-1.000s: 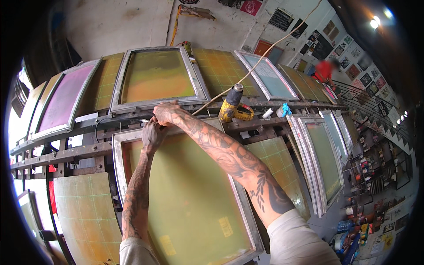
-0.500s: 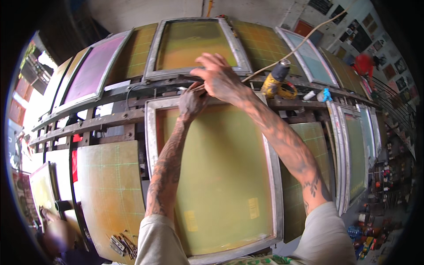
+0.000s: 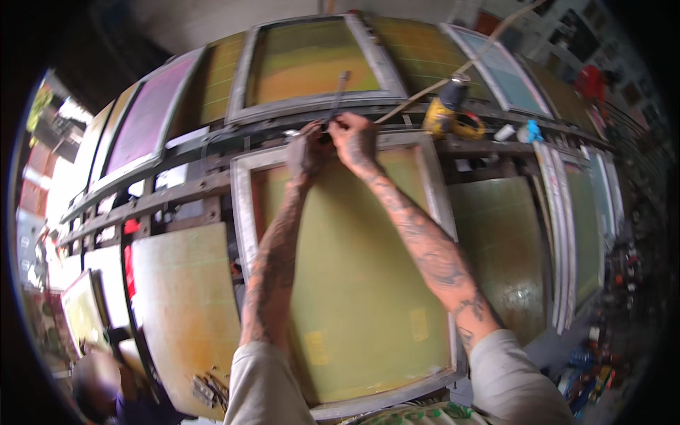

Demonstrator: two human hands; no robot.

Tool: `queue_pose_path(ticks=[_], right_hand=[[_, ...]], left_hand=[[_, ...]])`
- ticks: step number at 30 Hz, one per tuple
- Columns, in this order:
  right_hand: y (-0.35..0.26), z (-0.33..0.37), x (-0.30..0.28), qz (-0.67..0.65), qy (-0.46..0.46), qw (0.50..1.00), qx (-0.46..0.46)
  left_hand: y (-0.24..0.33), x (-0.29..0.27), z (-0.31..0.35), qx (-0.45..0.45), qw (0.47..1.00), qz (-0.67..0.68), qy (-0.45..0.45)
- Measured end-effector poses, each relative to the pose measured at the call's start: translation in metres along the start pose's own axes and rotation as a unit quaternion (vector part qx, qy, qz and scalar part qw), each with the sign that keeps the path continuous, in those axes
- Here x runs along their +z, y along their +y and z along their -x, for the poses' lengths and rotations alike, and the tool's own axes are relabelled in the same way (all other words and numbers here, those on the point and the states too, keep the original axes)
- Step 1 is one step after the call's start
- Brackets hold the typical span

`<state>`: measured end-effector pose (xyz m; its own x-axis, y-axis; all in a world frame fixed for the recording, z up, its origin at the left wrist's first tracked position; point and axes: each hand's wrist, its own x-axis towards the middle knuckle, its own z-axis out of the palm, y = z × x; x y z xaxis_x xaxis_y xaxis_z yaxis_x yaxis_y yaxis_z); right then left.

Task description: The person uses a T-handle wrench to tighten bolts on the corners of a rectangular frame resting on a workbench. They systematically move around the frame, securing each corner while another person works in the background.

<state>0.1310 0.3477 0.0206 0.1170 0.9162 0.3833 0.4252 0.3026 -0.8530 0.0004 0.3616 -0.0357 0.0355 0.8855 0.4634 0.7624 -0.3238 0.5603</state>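
Both my arms reach forward over a large screen-printing frame (image 3: pixel 443 191) with yellow-green mesh, to its far edge at the dark metal rail. My right hand (image 3: pixel 355 142) pinches the near end of a slim grey wrench (image 3: pixel 343 88), whose other end points up and away over the rail. Close beside it, my left hand (image 3: pixel 309 151) is closed at the frame's top edge; what its fingers hold is hidden. A small shiny metal piece (image 3: pixel 291 132) shows just left of that hand.
Another screen frame (image 3: pixel 393 88) leans beyond the rail. A yellow heat gun (image 3: pixel 446 113) stands on the rail to the right, beside a blue crumpled item (image 3: pixel 533 131). Flat boards (image 3: pixel 188 290) flank the near frame. A person (image 3: pixel 99 379) is at lower left, another (image 3: pixel 589 81) at far right.
My right hand has come down from a raised, spread pose to a closed grip beside my left. The wrench now shows above it. My left hand stays at the rail.
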Motion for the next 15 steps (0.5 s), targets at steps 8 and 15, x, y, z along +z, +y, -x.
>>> queue_pose_path(ticks=[8,15], right_hand=[[0.029,-0.013,0.004,0.001,-0.011,1.0,-0.014],[0.022,0.0,0.003,0.021,0.01,0.996,-0.085]], left_hand=[[-0.005,-0.011,-0.006,0.12,0.981,0.143,-0.056],[-0.013,-0.002,-0.004,0.077,0.98,0.182,-0.039]])
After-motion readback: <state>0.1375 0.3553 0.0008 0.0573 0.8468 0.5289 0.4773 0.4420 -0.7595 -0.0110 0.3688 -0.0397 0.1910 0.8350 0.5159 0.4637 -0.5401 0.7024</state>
